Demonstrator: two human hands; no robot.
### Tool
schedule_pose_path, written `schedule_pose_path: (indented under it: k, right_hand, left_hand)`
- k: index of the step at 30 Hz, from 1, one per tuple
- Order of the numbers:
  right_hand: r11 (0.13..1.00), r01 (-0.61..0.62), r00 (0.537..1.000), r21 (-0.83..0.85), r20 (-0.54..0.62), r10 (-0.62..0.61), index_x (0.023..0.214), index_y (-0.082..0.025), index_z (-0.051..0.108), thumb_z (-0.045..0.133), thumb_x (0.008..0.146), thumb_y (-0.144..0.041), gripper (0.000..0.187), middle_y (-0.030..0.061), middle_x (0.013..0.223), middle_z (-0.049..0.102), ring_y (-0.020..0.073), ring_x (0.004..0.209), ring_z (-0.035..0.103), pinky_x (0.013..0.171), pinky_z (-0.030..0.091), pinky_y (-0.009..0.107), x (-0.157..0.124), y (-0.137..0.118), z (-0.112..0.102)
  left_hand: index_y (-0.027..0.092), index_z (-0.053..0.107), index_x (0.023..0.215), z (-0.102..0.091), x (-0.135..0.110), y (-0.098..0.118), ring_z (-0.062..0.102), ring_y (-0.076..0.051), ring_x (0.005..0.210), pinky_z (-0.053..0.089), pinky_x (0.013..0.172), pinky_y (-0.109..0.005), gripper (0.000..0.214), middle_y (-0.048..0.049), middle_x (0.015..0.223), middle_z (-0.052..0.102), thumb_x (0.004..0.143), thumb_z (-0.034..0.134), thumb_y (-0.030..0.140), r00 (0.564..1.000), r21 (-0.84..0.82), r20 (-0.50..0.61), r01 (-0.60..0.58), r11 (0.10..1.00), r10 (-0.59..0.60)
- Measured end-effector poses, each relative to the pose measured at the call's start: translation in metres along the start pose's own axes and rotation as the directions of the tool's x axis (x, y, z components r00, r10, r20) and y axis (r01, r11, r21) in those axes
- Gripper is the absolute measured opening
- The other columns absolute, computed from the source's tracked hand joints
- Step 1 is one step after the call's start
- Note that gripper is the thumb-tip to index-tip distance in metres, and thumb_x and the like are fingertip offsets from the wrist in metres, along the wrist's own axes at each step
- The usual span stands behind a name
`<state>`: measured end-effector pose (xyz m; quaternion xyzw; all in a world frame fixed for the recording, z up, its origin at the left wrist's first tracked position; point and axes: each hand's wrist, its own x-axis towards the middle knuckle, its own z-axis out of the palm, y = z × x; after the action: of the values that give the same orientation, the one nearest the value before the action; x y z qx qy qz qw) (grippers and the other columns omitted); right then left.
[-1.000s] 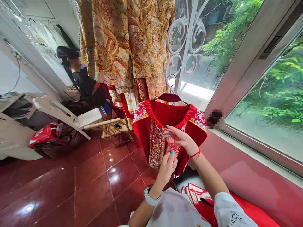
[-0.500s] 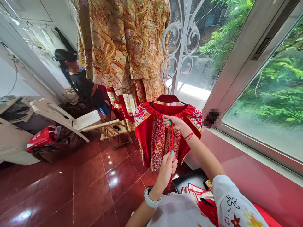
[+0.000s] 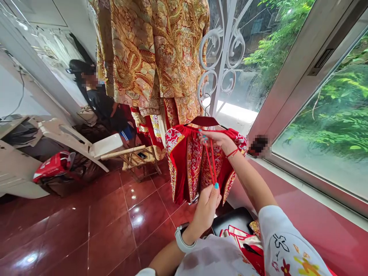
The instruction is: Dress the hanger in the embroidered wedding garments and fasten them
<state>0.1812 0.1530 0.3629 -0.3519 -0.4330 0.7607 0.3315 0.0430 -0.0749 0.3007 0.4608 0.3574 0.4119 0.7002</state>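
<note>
A red embroidered skirt hangs from a dark red hanger hooked on the white scrolled window grille. My right hand is up at the gathered waistband, fingers closed on the top of a thin red cord. My left hand, with a pale watch on the wrist, pinches the lower end of the same cord, which runs taut between the two hands.
Gold embroidered robes hang above and behind the skirt. A person in black sits at the back left, near a white plastic chair and a bamboo stool. A red bag lies on the glossy red tile floor. The window ledge runs along the right.
My right hand has risen from mid-skirt to the waistband, drawing the red cord longer and taut. The skirt's waist has gathered narrower. My left hand has stayed low, gripping the cord.
</note>
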Motion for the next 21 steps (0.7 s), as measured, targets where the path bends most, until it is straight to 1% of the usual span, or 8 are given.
schedule_pose_path:
  k: [3,7,9,11,13,15,18,21]
  right_hand:
    - [0.996,-0.084,0.996,-0.026,-0.016,0.083,0.072,-0.021,0.04,0.057,0.1,-0.022,0.033,-0.0101,0.056,0.033,0.0043,0.044,0.027,0.04,0.029,0.013,-0.003,0.017,-0.003]
    - [0.994,-0.021,0.998,-0.106,-0.065,0.014,0.068,-0.02,0.04,0.043,0.102,-0.015,0.035,-0.0089,0.054,0.03,0.006,0.044,0.021,0.041,0.026,0.015,-0.004,0.024,-0.009]
    - [0.989,0.011,0.998,-0.147,-0.056,-0.02,0.067,-0.02,0.041,0.046,0.101,-0.017,0.035,-0.0081,0.053,0.032,0.0066,0.044,0.023,0.042,0.028,0.017,-0.001,0.024,-0.01]
    - [0.983,0.048,0.998,-0.175,-0.03,-0.054,0.065,-0.02,0.042,0.054,0.099,-0.022,0.036,-0.0075,0.053,0.034,0.0071,0.045,0.027,0.045,0.033,0.018,0.002,0.024,-0.011]
    - [0.979,0.084,0.996,-0.186,-0.01,-0.088,0.062,-0.02,0.043,0.062,0.095,-0.027,0.038,-0.0064,0.053,0.038,0.0079,0.048,0.036,0.052,0.041,0.02,0.005,0.026,-0.011]
    - [0.975,0.115,0.993,-0.193,-0.015,-0.12,0.06,-0.02,0.044,0.068,0.091,-0.031,0.04,-0.0049,0.054,0.042,0.0094,0.054,0.046,0.061,0.046,0.021,0.007,0.029,-0.012]
    - [0.963,0.157,0.985,-0.221,-0.031,-0.168,0.058,-0.019,0.048,0.074,0.086,-0.035,0.041,-0.0033,0.056,0.047,0.0111,0.061,0.054,0.068,0.048,0.022,0.007,0.033,-0.014]
    - [0.949,0.183,0.979,-0.255,-0.046,-0.201,0.057,-0.018,0.05,0.074,0.085,-0.034,0.04,-0.002,0.056,0.051,0.0108,0.061,0.054,0.065,0.047,0.021,0.007,0.032,-0.019]
  left_hand:
    - [0.024,0.032,0.069,-0.017,0.009,-0.019,0.02,-0.006,0.046,0.015,0.043,-0.023,0.072,0.0109,0.053,0.026,0.071,0.051,0.094,0.998,0.042,0.032,0.049,0.998,-0.05]
    - [0.023,0.036,0.067,-0.059,0.039,-0.021,0.024,-0.007,0.047,0.021,0.046,-0.023,0.064,0.0097,0.054,0.031,0.078,0.052,0.084,0.989,0.216,0.127,0.044,0.975,-0.073]
    - [0.022,0.044,0.067,-0.08,0.06,-0.011,0.037,-0.009,0.052,0.034,0.053,-0.025,0.055,0.0063,0.057,0.042,0.085,0.054,0.072,0.974,0.368,0.198,0.029,0.929,-0.109]
    - [0.02,0.057,0.076,-0.092,0.086,0.003,0.057,-0.014,0.071,0.047,0.073,-0.029,0.041,0.0,0.074,0.062,0.088,0.059,0.059,0.984,0.472,0.172,-0.039,0.881,-0.049]
    - [0.019,0.064,0.098,-0.092,0.114,0.016,0.065,-0.02,0.102,0.047,0.097,-0.033,0.027,-0.0061,0.104,0.072,0.088,0.065,0.045,0.991,0.466,0.085,-0.13,0.875,0.102]
    - [0.017,0.062,0.115,-0.082,0.14,0.025,0.063,-0.022,0.118,0.043,0.108,-0.036,0.031,-0.0099,0.12,0.071,0.089,0.066,0.033,0.976,0.368,-0.005,-0.2,0.908,0.217]
    - [0.013,0.059,0.123,-0.061,0.161,0.027,0.071,-0.019,0.097,0.051,0.097,-0.034,0.034,-0.0084,0.099,0.074,0.091,0.065,0.025,0.974,0.227,-0.117,-0.164,0.96,0.194]
    - [0.015,0.057,0.127,-0.048,0.159,0.024,0.066,-0.013,0.068,0.053,0.076,-0.028,0.038,0.0004,0.076,0.068,0.094,0.066,0.032,0.972,0.198,-0.188,-0.1,0.975,0.138]
